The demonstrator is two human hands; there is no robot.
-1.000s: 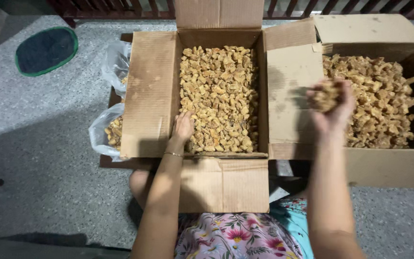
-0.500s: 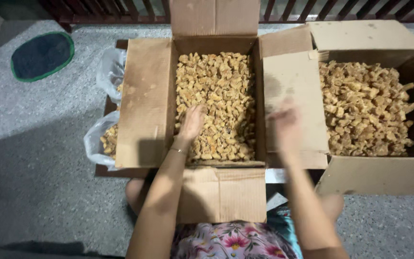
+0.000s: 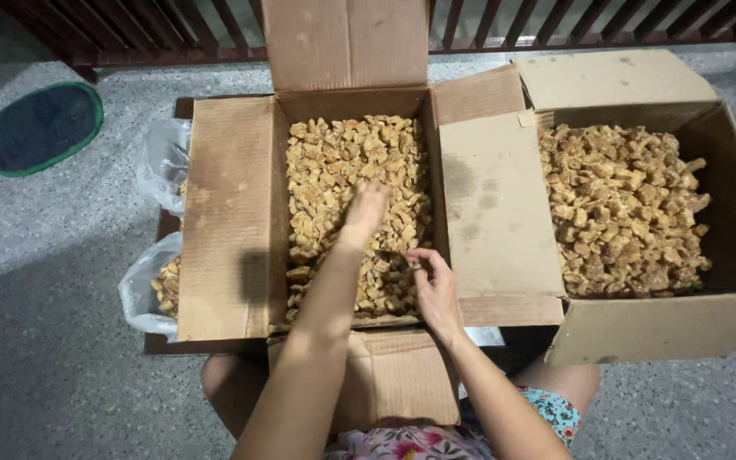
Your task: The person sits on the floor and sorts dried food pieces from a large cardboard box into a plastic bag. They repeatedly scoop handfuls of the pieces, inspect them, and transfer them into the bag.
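View: a seated person is seen from above, with two open cardboard boxes on a speckled floor.
Left hand (image 3: 366, 209): laid flat on the brown chunks (image 3: 347, 162) in the near box (image 3: 227, 213), grip loose and spread, nothing clamped.
Right hand (image 3: 434, 285): lowered at the box's near right corner, fingers curled together over the pieces (whether one is pinched cannot be told).
Second box (image 3: 658, 328): set to the right, also filled with chunks.
Step in hand: the pile is judged as being sorted or levelled.
Next move: a gentle sweep or pinch is called for, so pieces are not crushed.
Also seen: plastic bags (image 3: 159, 170) at left, a dark mat (image 3: 43, 126).
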